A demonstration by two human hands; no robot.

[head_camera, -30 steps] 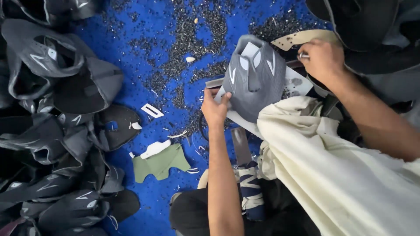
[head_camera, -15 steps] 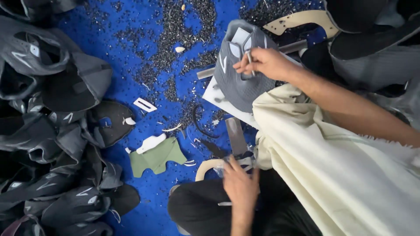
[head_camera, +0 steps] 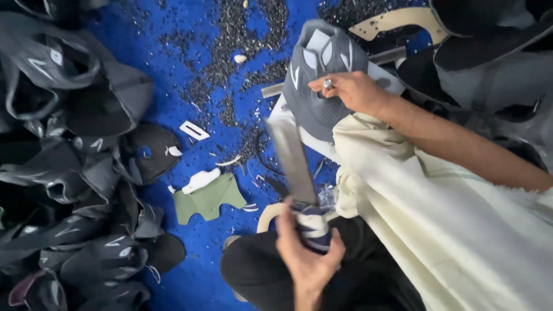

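Left hand (head_camera: 308,253) on knife (head_camera: 295,164)

No packages, labels, signs, screens

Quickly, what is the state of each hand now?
Left hand: closed around the wrapped handle of a flat blade tool.
Right hand: resting on the grey shoe upper, fingers bent.

Two hands (head_camera: 308,253), one knife (head_camera: 294,161), one grey shoe upper (head_camera: 317,86) held.
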